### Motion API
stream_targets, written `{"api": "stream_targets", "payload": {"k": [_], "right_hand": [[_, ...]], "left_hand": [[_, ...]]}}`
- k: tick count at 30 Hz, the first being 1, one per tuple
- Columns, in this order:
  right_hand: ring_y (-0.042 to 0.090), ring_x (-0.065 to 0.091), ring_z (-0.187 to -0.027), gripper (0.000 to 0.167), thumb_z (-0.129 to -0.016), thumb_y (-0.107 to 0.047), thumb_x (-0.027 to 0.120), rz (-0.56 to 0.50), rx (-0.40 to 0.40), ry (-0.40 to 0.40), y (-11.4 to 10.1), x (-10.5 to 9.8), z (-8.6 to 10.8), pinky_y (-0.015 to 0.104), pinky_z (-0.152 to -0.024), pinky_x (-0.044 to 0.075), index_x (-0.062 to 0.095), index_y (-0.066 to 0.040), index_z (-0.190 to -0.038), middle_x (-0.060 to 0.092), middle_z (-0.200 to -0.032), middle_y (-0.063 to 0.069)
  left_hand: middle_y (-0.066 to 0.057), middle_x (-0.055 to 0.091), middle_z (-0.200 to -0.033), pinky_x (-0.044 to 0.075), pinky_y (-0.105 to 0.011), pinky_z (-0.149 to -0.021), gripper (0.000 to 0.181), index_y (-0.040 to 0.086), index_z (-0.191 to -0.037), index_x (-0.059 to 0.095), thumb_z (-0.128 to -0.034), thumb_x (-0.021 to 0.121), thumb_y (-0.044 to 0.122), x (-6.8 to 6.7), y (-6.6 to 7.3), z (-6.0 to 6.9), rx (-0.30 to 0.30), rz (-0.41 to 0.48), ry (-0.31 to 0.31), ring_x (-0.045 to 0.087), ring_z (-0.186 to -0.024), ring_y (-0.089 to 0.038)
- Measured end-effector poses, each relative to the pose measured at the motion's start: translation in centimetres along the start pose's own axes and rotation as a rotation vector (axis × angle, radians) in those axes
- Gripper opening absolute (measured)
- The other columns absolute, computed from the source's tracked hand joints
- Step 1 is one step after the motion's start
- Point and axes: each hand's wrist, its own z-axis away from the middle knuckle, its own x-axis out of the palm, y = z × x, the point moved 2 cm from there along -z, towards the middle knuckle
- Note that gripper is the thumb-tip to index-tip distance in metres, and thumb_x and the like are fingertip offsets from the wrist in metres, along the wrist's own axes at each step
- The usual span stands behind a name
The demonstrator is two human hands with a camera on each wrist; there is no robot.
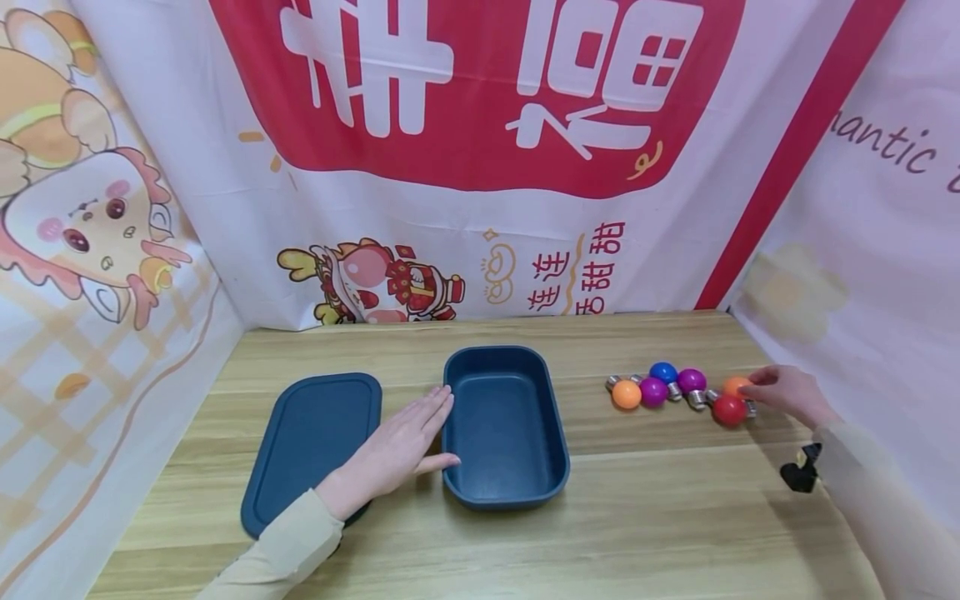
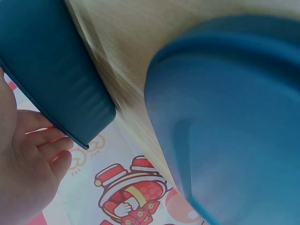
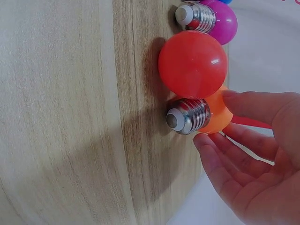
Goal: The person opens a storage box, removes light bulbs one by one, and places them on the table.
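A deep navy box [image 1: 501, 437] stands in the middle of the table. My left hand [image 1: 393, 446] rests on its left rim, fingers straight and thumb spread; in the left wrist view the fingers touch the box wall [image 2: 56, 70]. Over on the right, my right hand [image 1: 791, 393] pinches an orange light bulb [image 3: 218, 112] between thumb and fingers. That bulb lies on the table with its metal screw base showing, right against a red light bulb [image 3: 193, 64]. Further left lie purple bulbs [image 1: 692, 382], a blue bulb [image 1: 663, 372] and another orange bulb [image 1: 627, 394].
A flat navy lid [image 1: 311, 442] lies left of the box, partly beneath the left forearm. Printed cloth [image 1: 480, 179] hangs behind the wooden table [image 1: 600, 533] and along both sides. Near the right sleeve is a small black object [image 1: 801, 471].
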Motion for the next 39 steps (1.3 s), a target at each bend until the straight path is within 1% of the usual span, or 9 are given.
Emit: {"api": "stream_targets", "payload": {"k": [11,15,18,29,31,34,39], "right_hand": [[0.04,0.061,-0.092,0.055,-0.093,-0.03,0.067,-0.013,0.026,-0.017,0.1,0.0,0.0,0.05,-0.079,0.055,0.057,0.019,-0.117,0.063,-0.11,0.038],[0.042,0.061,-0.093,0.056,-0.092,-0.029,0.068,-0.024,0.029,-0.026,0.2,0.2,-0.2,0.052,-0.082,0.055,0.056,0.019,-0.118,0.062,-0.111,0.038],[0.043,0.061,-0.094,0.055,-0.092,-0.028,0.069,-0.029,0.024,-0.02,0.2,0.3,-0.3,0.054,-0.082,0.055,0.056,0.019,-0.118,0.062,-0.111,0.038],[0.042,0.062,-0.094,0.053,-0.091,-0.025,0.069,-0.037,0.018,-0.012,-0.3,0.5,-0.8,0.053,-0.082,0.056,0.057,0.018,-0.118,0.062,-0.111,0.038],[0.042,0.062,-0.095,0.054,-0.092,-0.025,0.069,-0.042,0.028,-0.02,-0.3,0.5,-0.9,0.052,-0.082,0.056,0.056,0.018,-0.12,0.062,-0.112,0.038],[0.044,0.061,-0.097,0.056,-0.093,-0.028,0.068,-0.045,0.041,-0.03,-0.2,0.6,-0.9,0.052,-0.083,0.056,0.054,0.018,-0.122,0.06,-0.115,0.039],[0.046,0.06,-0.101,0.06,-0.093,-0.032,0.066,-0.056,0.042,-0.039,0.0,0.6,-0.9,0.051,-0.082,0.056,0.053,0.017,-0.124,0.059,-0.118,0.04]], "left_hand": [[-0.016,0.033,-0.161,0.039,-0.049,-0.117,0.087,0.0,-0.152,0.036,-0.0935,0.053,0.062,0.0,0.1,0.0,-0.003,0.014,0.005,0.035,-0.149,-0.031],[-0.016,0.034,-0.161,0.039,-0.048,-0.117,0.087,0.0,-0.152,0.036,-0.0935,0.054,0.061,-0.1,0.1,0.0,-0.001,0.018,0.007,0.035,-0.149,-0.032],[-0.017,0.034,-0.16,0.039,-0.048,-0.117,0.086,0.0,-0.152,0.036,-0.0942,0.051,0.063,-0.1,0.1,0.1,0.001,0.012,0.006,0.035,-0.149,-0.032],[-0.016,0.033,-0.161,0.038,-0.048,-0.118,0.087,0.001,-0.152,0.035,-0.0938,0.051,0.063,-0.1,0.1,0.0,-0.009,0.026,-0.011,0.033,-0.15,-0.032],[-0.017,0.033,-0.161,0.038,-0.049,-0.117,0.086,0.0,-0.152,0.036,-0.0935,0.053,0.061,-0.1,0.1,-0.1,-0.008,0.032,-0.009,0.033,-0.15,-0.032],[-0.017,0.033,-0.161,0.038,-0.048,-0.118,0.086,0.0,-0.152,0.036,-0.0938,0.053,0.062,-0.1,0.1,0.0,-0.007,0.024,-0.01,0.033,-0.15,-0.032],[-0.017,0.033,-0.161,0.038,-0.048,-0.118,0.086,0.001,-0.153,0.035,-0.0934,0.055,0.06,-0.1,0.1,0.1,-0.006,0.024,-0.007,0.033,-0.15,-0.032]]}}
